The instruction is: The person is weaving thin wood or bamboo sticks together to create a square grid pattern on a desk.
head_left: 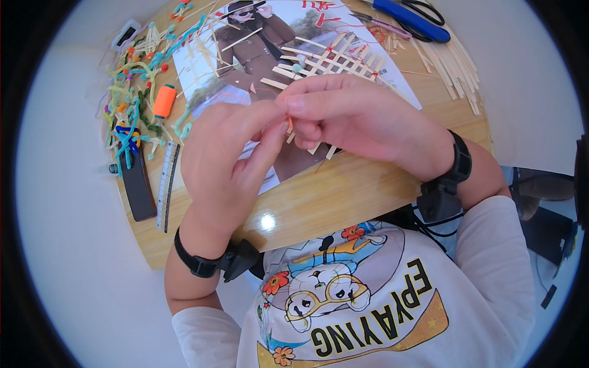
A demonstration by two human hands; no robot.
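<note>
Both hands meet at frame centre over the wooden table (343,196): the left hand (224,153) and the right hand (362,116) pinch their fingertips together on what looks like a short orange thread (289,124), too small to be sure, held taut just at the near edge of the lattice of pale sticks (334,61), probably so a crossing can be bound. The lattice lies flat on a glossy magazine page (233,55) in the upper centre, a working mat; an orange thread spool (164,101), tangled coloured cords (132,92), loose sticks (454,67) and blue-handled scissors (411,18) ring the work within reach.
</note>
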